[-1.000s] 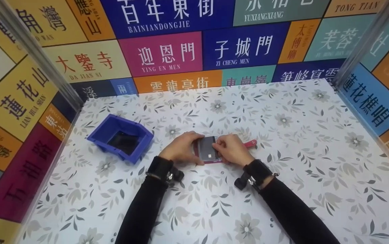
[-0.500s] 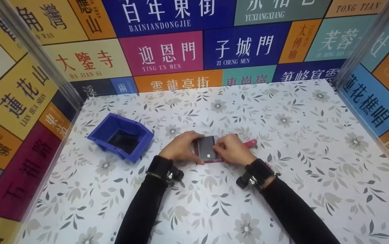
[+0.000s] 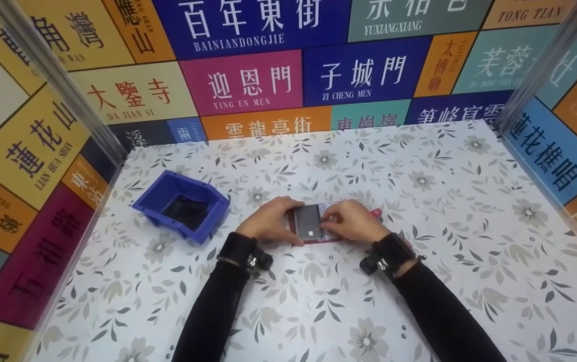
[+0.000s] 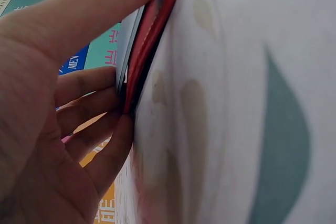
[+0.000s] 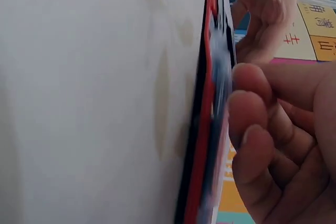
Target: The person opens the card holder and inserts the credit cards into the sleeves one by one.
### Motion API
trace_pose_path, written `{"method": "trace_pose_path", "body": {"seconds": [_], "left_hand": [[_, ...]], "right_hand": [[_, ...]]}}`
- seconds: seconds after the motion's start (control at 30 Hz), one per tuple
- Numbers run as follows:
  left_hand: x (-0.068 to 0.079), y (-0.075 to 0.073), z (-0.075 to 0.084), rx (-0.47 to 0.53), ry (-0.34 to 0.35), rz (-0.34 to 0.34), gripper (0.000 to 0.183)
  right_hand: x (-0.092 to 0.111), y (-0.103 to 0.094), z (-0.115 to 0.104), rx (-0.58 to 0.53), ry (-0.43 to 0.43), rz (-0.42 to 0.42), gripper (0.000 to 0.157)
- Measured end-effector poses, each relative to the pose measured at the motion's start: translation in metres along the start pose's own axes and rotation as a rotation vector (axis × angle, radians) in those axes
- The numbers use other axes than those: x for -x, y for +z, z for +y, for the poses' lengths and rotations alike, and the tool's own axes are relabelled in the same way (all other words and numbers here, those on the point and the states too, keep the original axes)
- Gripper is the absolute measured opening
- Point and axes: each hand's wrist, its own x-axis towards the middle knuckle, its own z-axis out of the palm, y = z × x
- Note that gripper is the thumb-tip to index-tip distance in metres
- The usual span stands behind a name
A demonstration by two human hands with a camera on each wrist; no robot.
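Note:
A red card holder (image 3: 321, 242) lies spread on the table, with a dark grey card (image 3: 308, 221) showing a small pale square on its left part. My left hand (image 3: 267, 221) grips the holder's left end, thumb at the near edge and fingers at the far edge. In the left wrist view the holder's red edge (image 4: 152, 35) runs between them. My right hand (image 3: 353, 221) has curled fingers, the tips right at the card's right edge. Blurred clear plastic (image 5: 220, 66) shows beside those fingertips; I cannot tell whether they pinch it.
A blue plastic bin (image 3: 208, 221) with a dark bottom stands to the left of my hands. A red tab (image 3: 377, 212) pokes out behind my right hand. Sign-covered panels (image 3: 241, 83) wall the flower-patterned table (image 3: 419, 281) at the back and sides.
My right hand has shifted a little to the right, off the card's face to its right edge, now covering more of the red tab. My left hand keeps its grip.

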Motion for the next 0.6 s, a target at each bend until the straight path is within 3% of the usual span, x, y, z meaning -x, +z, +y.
{"method": "trace_pose_path", "body": {"seconds": [0.13, 0.23, 0.4, 0.6], "left_hand": [[0.000, 0.000, -0.002, -0.013, 0.035, 0.009, 0.100], [-0.001, 0.000, -0.003, -0.024, 0.048, 0.006, 0.099], [-0.001, -0.002, -0.002, -0.013, 0.018, -0.009, 0.101], [0.001, -0.002, -0.002, -0.025, 0.017, -0.020, 0.101]], "right_hand": [[0.003, -0.012, 0.011, 0.008, 0.051, -0.063, 0.063], [0.006, -0.022, 0.020, 0.023, 0.112, -0.098, 0.081], [0.009, -0.036, 0.036, 0.011, 0.189, -0.125, 0.083], [0.011, -0.041, 0.052, -0.068, 0.195, -0.149, 0.083]]}}
